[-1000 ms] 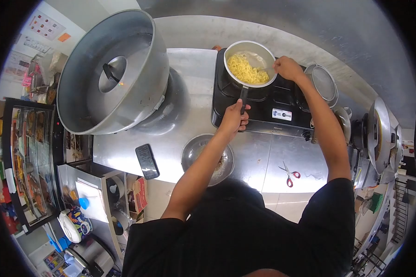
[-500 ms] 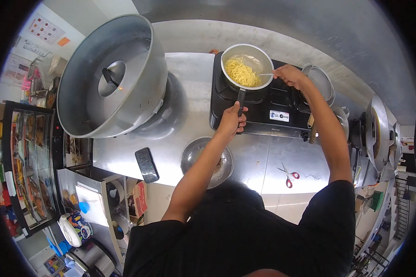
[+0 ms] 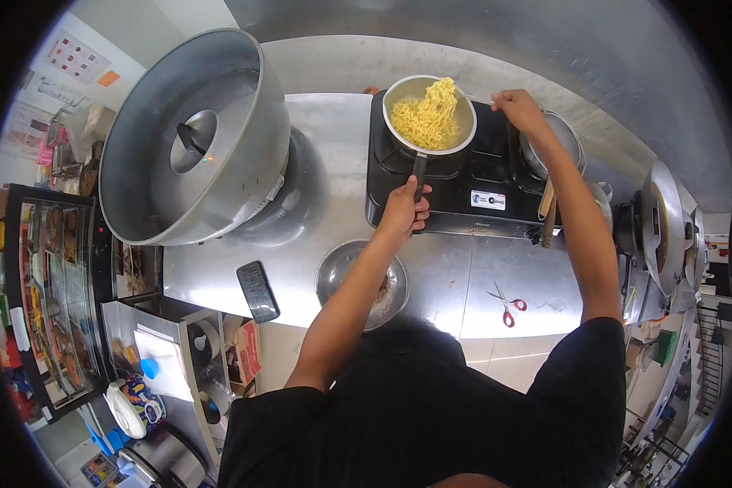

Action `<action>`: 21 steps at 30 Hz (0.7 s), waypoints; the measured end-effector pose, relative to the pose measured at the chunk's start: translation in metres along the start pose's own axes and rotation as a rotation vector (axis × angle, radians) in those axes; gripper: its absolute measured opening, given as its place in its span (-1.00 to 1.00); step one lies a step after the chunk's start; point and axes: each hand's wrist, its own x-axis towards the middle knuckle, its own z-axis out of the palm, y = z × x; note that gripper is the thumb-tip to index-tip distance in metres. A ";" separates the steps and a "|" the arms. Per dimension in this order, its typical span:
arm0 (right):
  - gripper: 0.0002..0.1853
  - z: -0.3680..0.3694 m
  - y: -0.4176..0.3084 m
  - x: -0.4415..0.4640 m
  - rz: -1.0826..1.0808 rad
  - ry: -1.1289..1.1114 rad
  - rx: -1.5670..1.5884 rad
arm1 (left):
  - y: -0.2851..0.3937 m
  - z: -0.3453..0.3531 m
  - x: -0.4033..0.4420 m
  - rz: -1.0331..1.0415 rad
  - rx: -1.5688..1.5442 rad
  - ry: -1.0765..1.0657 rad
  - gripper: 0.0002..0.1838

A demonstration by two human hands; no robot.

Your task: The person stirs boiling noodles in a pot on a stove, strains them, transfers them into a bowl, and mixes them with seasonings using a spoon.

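My left hand [image 3: 404, 208] is wrapped around the black handle of a saucepan [image 3: 470, 130] on the left burner of a black gas stove [image 3: 455, 213]. Yellow noodles [image 3: 419, 122] lie in the pan, and a clump of them hangs raised at its far right side. From that clump a thin metal fork [image 3: 481, 102] runs to my right hand [image 3: 519, 109], whose fingers are closed on its end; the tines are hidden in the noodles. Just right of that hand, a metal pot or strainer [image 3: 563, 140] sits on the other burner.
A metal bowl [image 3: 327, 276] stands under my left forearm. On the steel counter lie a black phone [image 3: 258, 290] and red-handled scissors [image 3: 507, 307]. A large metal drum [image 3: 244, 195] occupies the left. Pans and lids [image 3: 663, 232] stand at the right.
My right hand has moved up and slightly right, lifting a clump of noodles above the pan's far rim. The left hand still grips the handle; the pan shifted slightly left in view.
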 end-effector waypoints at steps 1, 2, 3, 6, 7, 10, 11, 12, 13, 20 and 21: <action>-0.78 0.006 -0.004 -0.005 -0.170 0.097 -0.190 | -0.001 0.000 0.000 -0.003 -0.002 0.001 -0.54; -0.79 0.011 -0.013 -0.012 -0.342 0.196 -0.379 | -0.001 0.000 0.000 -0.005 -0.004 0.001 -0.54; -0.80 0.012 -0.030 -0.020 -0.340 0.220 -0.479 | 0.000 0.000 0.000 -0.004 -0.006 0.001 -0.54; -0.81 0.018 -0.071 -0.042 -0.324 0.242 -0.693 | 0.000 0.001 0.000 0.004 -0.003 0.006 -0.54; -0.81 0.024 -0.076 -0.043 -0.318 0.223 -0.704 | 0.000 0.000 0.000 0.006 -0.004 0.003 -0.55; -0.79 0.055 -0.051 -0.035 -0.296 0.088 -0.719 | -0.001 -0.001 0.001 0.005 0.004 -0.001 -0.54; -0.78 0.060 -0.049 -0.031 -0.290 0.032 -0.722 | -0.002 -0.001 0.000 0.001 0.013 0.001 -0.54; -0.79 0.055 -0.047 -0.023 -0.245 0.068 -0.737 | 0.000 -0.001 0.000 0.000 0.019 0.004 -0.53; -0.81 0.049 -0.045 -0.013 -0.202 0.101 -0.751 | 0.001 0.000 0.001 0.005 0.017 0.001 -0.53; -0.77 0.055 -0.071 -0.006 -0.123 0.097 -0.558 | 0.001 0.001 -0.001 -0.011 0.019 0.020 -0.54; -0.77 0.065 -0.063 -0.004 -0.125 0.074 -0.575 | 0.001 0.001 0.000 -0.007 0.020 0.020 -0.54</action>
